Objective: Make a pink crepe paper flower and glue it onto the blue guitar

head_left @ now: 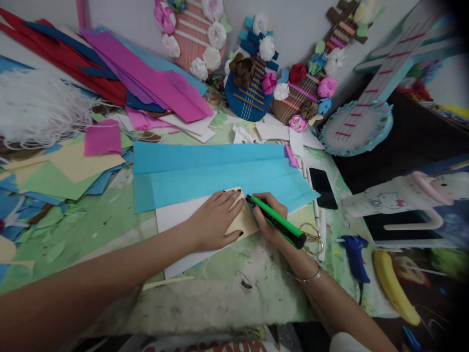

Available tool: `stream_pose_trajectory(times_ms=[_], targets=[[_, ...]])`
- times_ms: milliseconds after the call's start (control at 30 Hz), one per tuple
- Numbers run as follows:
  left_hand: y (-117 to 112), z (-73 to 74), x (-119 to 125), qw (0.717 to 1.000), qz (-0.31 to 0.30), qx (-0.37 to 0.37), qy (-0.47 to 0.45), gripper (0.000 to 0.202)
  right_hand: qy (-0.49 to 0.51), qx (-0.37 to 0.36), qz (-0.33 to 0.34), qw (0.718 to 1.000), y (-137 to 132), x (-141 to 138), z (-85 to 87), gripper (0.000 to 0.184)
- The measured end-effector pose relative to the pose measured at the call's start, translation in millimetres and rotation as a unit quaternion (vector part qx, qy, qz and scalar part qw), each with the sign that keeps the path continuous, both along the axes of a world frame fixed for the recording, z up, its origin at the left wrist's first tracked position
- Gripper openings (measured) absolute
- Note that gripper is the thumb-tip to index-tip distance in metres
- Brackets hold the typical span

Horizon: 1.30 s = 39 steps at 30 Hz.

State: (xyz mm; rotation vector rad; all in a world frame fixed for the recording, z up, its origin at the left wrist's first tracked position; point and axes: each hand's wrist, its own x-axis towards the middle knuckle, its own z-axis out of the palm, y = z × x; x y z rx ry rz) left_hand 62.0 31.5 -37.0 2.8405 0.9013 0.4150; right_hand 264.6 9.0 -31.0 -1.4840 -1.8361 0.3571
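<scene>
My left hand (216,220) lies flat, fingers together, pressing a small beige card template (245,222) onto the light blue crepe paper (205,171) and a white sheet (176,217). My right hand (269,220) grips a green marker (278,222), its black tip touching the blue paper at the template's right edge. A bangle sits on my right wrist.
Scissors (312,234), a black phone (322,186), a blue glue gun (355,254) and a banana (394,288) lie to the right. Piles of coloured paper (110,83) fill the left. Paper guitars with flowers (252,73) lean on the back wall.
</scene>
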Motion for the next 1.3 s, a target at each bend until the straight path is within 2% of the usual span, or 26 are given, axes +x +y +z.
stream_pose_trajectory(times_ms=[133, 300, 1300], targets=[[0.3, -0.3, -0.3, 1.000, -0.001, -0.003, -0.004, 0.067, -0.012, 0.014, 0.018, 1.000, -0.2, -2.0, 2.0, 0.020], [0.1, -0.6, -0.2, 1.000, 0.000, -0.005, 0.001, 0.067, -0.013, 0.031, 0.007, 0.999, 0.0, -3.0, 3.3, 0.020], [0.3, 2.0, 0.1, 1.000, 0.000, -0.009, 0.004, 0.067, -0.016, 0.033, 0.015, 0.999, -6.1, 3.1, -2.7, 0.020]])
